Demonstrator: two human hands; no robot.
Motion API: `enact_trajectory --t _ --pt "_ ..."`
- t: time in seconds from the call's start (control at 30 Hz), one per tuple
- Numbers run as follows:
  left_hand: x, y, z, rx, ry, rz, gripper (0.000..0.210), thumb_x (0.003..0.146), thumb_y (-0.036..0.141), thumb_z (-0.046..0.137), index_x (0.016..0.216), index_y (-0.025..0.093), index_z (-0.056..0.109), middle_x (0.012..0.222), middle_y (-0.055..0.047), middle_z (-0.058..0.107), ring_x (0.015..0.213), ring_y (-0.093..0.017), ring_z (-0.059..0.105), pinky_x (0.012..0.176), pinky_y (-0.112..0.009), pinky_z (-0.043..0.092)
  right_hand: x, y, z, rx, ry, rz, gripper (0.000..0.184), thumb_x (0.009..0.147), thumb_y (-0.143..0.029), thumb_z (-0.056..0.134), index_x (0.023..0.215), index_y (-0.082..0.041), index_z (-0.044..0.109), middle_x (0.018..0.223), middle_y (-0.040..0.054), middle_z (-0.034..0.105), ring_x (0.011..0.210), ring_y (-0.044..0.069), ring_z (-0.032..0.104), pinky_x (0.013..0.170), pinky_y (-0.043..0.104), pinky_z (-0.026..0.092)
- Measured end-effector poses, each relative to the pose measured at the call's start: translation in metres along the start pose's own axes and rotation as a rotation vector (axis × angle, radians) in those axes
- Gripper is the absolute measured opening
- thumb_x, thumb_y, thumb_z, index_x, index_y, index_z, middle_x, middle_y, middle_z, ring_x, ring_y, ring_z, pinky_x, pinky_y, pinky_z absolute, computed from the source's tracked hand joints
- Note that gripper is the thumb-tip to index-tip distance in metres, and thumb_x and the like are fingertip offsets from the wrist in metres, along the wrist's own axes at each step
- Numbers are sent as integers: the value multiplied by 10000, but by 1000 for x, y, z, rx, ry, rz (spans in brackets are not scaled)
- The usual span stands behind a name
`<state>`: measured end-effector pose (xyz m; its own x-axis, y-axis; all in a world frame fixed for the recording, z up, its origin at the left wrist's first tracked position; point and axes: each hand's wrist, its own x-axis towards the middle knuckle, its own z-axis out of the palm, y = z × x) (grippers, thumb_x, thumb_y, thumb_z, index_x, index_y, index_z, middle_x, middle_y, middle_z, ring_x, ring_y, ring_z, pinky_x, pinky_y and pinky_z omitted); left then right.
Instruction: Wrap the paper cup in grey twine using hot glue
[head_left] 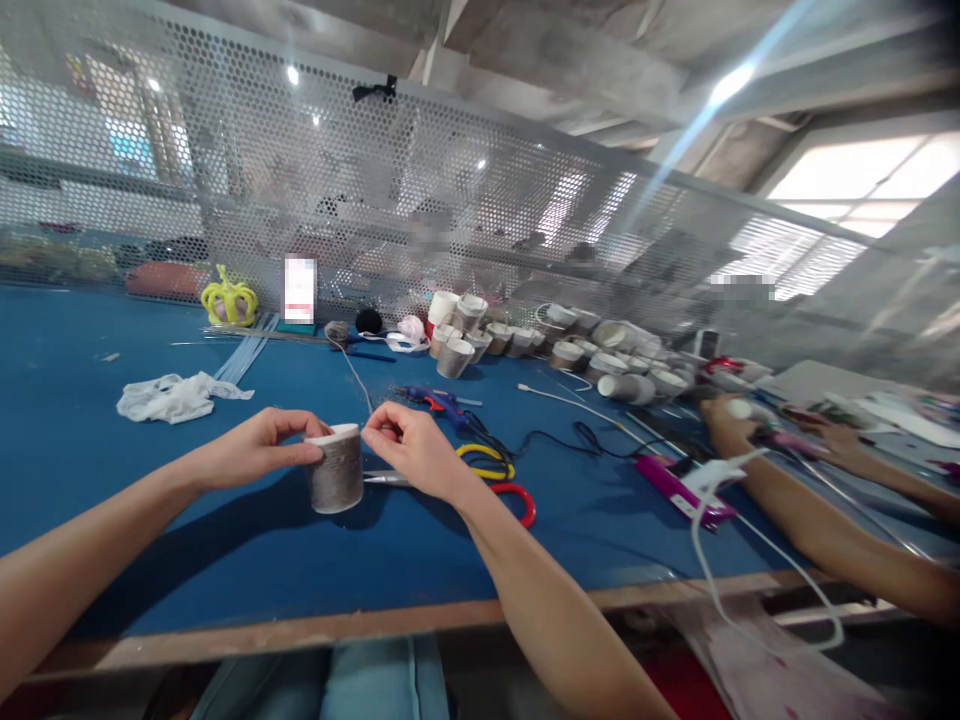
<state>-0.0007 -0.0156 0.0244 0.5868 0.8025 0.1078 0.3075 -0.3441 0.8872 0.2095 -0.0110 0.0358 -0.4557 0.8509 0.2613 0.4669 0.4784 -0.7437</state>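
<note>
My left hand [289, 440] grips a small cup [336, 475] by its white rim, thumb outside and fingers over the top edge. Grey-brown cord or yarn appears to cover the cup's side, and the cup is upright just above or on the blue table. Close to the cup's right side, my right hand [409, 445] is pinched on a thin grey cord [358, 375]. That cord runs back to a small grey ball of cord [337, 331]. Beneath my right hand lie scissors [487, 465] with one yellow and one red handle loop, blades pointing left toward the cup.
A blue glue gun [442, 402] with a black cable lies behind the scissors. Several similar cups [455, 357] stand and lie along the mesh partition. White cloth [176, 397] and a phone [300, 290] are at left. A co-worker's arms [810, 510] work at right, near a purple box [682, 490].
</note>
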Motion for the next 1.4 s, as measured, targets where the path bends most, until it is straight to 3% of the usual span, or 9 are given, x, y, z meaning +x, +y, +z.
enact_trajectory --t 0.27,0.43,0.63,1.0,1.4 --pt "-2 4 -2 -130 -79 25 174 751 319 506 713 151 529 907 -45 616 870 -183 537 779 -287 404 1 3 -1 156 -60 23 130 739 -274 502 746 -144 488 540 -57 395 490 55 338 464 185 282" --pt "-3 5 -4 -153 -122 13 193 734 341 519 715 150 532 906 -55 615 857 -187 535 763 -286 408 1 2 -4 241 -212 45 229 774 -285 487 944 -140 535 514 -72 336 458 49 306 443 187 253" --pt "-4 8 -4 -192 -145 2 238 713 392 530 689 155 523 841 -43 613 833 -190 539 760 -309 410 0 4 -6 325 -347 103 215 774 -326 496 881 -147 548 521 -67 352 443 42 316 426 181 258" --pt "-1 2 -4 -162 -109 59 168 700 260 578 799 141 513 1016 -79 581 959 -196 518 848 -324 390 0 3 -10 324 -319 97 195 773 -340 496 804 -148 498 527 -72 346 442 40 291 422 180 230" --pt "-2 5 -3 -41 -42 49 181 683 293 581 768 142 529 932 -60 608 889 -181 539 810 -304 412 0 6 -8 247 -313 93 195 781 -345 476 818 -155 500 530 -69 341 458 49 295 443 189 234"
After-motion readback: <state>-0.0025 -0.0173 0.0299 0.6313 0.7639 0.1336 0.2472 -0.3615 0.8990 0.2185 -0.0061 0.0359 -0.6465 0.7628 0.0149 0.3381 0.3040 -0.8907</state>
